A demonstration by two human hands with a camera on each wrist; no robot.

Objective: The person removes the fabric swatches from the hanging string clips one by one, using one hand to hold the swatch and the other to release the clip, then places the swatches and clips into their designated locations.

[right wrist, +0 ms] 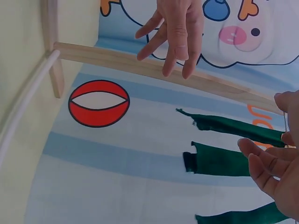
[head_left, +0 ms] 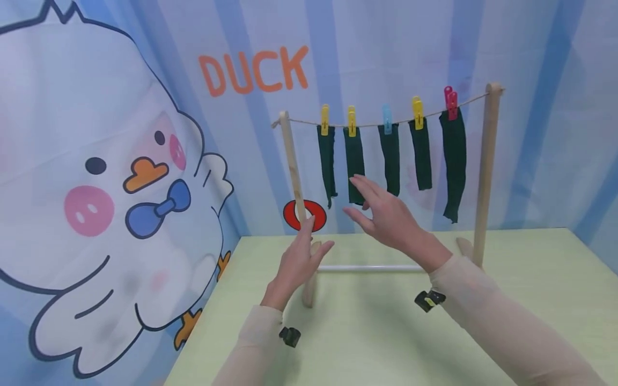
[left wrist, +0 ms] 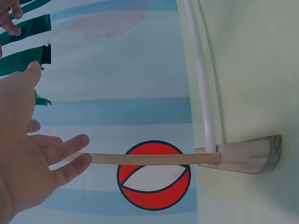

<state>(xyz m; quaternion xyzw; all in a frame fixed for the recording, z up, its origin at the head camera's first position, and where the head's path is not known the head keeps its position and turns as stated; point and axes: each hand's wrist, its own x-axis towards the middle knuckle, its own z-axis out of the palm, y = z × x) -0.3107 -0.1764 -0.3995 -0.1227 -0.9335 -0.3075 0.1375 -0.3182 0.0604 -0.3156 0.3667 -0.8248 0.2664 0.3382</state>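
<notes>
Several dark green cloth strips hang from a string, held by clothespins. My right hand (head_left: 388, 220) hovers in front of the second strip (head_left: 354, 161), its fingers loosely extended and holding nothing. In the right wrist view the fingers of that hand (right wrist: 275, 175) overlap the upper part of this strip (right wrist: 219, 159). My left hand (head_left: 299, 254) is raised by the left wooden post (head_left: 292, 155), fingers spread with nothing in them. Yellow clothespins (head_left: 352, 121) grip the two leftmost strips; a light blue clothespin (head_left: 387, 119) holds the middle one.
The right wooden post (head_left: 486, 171) holds the string's other end, near red clothespins (head_left: 451, 104). A white rod (head_left: 369, 268) joins the posts' wooden feet (head_left: 310, 289) on the pale green table (head_left: 376, 332). Behind hangs a curtain (head_left: 270, 32) printed with a duck.
</notes>
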